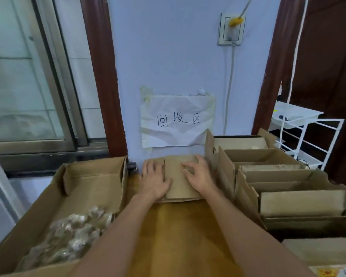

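A flattened brown cardboard box (178, 176) lies on the wooden table (178, 226), pushed up against the wall below a paper sign. My left hand (155, 179) presses flat on its left part with spread fingers. On the right part rests my right hand (198, 174), fingers slightly bent, fingertips on the cardboard. Both forearms reach in from the bottom of the view.
A large open carton (72, 196) at left holds crumpled clear plastic wrap (74, 234). At right stand several open cardboard boxes (278, 176). A handwritten paper sign (178, 120) is taped to the wall, a socket with cable (231, 31) above it, a white wire rack (308, 136) at far right.
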`<state>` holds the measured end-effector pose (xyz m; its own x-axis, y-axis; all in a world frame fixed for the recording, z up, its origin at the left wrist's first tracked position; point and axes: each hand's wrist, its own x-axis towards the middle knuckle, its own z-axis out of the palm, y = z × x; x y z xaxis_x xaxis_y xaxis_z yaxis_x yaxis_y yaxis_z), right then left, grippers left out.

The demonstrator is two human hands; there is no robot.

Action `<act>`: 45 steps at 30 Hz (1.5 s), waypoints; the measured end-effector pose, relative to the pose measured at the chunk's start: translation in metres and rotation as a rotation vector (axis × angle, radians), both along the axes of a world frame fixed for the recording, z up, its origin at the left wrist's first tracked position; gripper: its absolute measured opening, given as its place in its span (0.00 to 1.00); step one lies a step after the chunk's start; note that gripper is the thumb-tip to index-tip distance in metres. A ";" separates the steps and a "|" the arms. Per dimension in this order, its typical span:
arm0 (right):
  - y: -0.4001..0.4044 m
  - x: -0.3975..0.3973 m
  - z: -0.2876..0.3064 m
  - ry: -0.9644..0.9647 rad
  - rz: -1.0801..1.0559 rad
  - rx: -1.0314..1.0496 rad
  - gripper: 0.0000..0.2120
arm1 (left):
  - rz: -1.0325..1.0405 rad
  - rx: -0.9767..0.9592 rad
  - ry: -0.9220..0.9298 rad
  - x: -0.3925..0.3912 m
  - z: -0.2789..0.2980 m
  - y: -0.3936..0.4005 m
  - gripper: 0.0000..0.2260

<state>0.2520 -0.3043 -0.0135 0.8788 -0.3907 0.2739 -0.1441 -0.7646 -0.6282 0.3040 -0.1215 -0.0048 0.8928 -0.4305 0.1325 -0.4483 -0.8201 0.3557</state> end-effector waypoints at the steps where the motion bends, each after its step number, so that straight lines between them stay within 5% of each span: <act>1: -0.003 0.007 -0.009 0.029 -0.020 -0.017 0.15 | -0.009 0.029 0.032 0.007 -0.007 -0.002 0.32; 5: 0.001 0.024 -0.036 0.181 -0.094 -0.131 0.16 | -0.044 0.225 0.172 0.018 -0.030 -0.020 0.27; 13: 0.008 0.032 -0.038 0.363 -0.071 -0.210 0.26 | -0.004 0.230 0.108 0.030 -0.045 -0.026 0.26; 23: 0.016 0.028 -0.041 0.366 -0.147 -0.293 0.28 | 0.035 0.163 -0.072 0.028 -0.059 -0.028 0.26; 31: 0.019 0.030 -0.042 0.404 -0.130 -0.310 0.28 | 0.035 0.199 -0.002 0.031 -0.060 -0.027 0.26; 39: 0.015 0.030 -0.041 0.414 -0.114 -0.328 0.29 | 0.038 0.165 -0.105 0.028 -0.061 -0.028 0.27; 45: 0.014 0.036 -0.047 0.413 -0.148 -0.426 0.28 | 0.107 0.160 -0.455 0.013 -0.056 -0.028 0.24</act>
<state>0.2877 -0.2902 -0.0606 0.8903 -0.4480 0.0813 -0.4347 -0.8895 -0.1409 0.3165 -0.1497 -0.0604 0.8002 -0.3865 0.4586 -0.4392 -0.8984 0.0092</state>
